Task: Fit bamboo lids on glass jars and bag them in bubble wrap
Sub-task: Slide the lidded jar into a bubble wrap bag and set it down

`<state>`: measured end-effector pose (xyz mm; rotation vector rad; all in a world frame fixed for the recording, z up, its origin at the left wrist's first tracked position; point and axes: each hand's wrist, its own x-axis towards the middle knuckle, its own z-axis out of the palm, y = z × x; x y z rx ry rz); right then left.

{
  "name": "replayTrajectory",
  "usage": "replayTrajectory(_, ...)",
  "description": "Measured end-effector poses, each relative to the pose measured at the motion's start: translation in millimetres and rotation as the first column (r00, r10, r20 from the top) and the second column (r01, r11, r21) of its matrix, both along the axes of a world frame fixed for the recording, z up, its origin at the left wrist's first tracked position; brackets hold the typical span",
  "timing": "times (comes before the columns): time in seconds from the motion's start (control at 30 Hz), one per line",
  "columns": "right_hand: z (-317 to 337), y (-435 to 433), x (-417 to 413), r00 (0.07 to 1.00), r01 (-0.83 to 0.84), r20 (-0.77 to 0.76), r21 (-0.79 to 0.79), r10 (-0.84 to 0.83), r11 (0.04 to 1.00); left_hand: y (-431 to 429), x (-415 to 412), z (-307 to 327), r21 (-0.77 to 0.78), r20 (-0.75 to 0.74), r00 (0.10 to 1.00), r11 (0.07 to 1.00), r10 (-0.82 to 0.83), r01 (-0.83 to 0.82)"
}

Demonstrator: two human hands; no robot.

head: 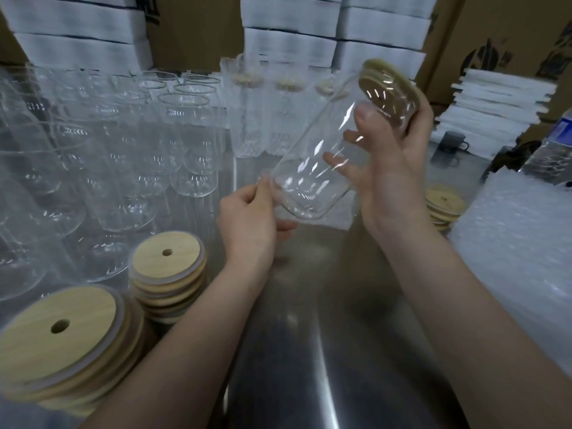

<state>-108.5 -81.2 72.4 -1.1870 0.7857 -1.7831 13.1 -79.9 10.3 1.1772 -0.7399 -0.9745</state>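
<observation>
Steel worktop (309,342); cardboard boxes (501,23) at back, white foam stacks (288,41) before them; dark mug (454,140) far right near plastic bottle (555,147).

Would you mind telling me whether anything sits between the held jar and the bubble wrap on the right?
Only a short stack of lids, on the table beside the bubble wrap; the raised jar would likely pass above it.

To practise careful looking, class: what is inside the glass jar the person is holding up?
Nothing shows inside the jar. Through its clear wall, fingers of the right hand show behind it. A bamboo lid closes its mouth. The hand's thumb covers a small part of the wall.
</observation>
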Motion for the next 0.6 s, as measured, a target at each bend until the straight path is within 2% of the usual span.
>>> replayTrajectory(0.27, -9.3, -5.8, -1.5, 0.947, 0.149, -0.245, -0.234, -0.207, 0.961, 4.1, 1.1, 4.1, -0.107, 0.086, 0.992, 0.991, 0.088, -0.078)
replayTrajectory(0.43, -17.2, -9.8, -3.2, 0.917, 0.190, -0.275, -0.333, -0.288, 0.924, 8.9, -1.7, 5.9, -0.216, 0.201, 0.965, 0.969, 0.167, -0.123)
replayTrajectory(0.53, -19.7, -11.7, -3.4, 0.917, 0.209, -0.264, -0.318, -0.298, 0.925, 12.7, -2.3, 8.2, -0.315, 0.238, 0.954, 0.944, 0.182, -0.101)
replayTrajectory(0.6, -20.2, -13.5, -3.0, 0.923, 0.225, -0.239, -0.297, -0.300, 0.928, 15.5, -2.8, 9.6, -0.337, 0.353, 0.919, 0.940, 0.174, -0.049)
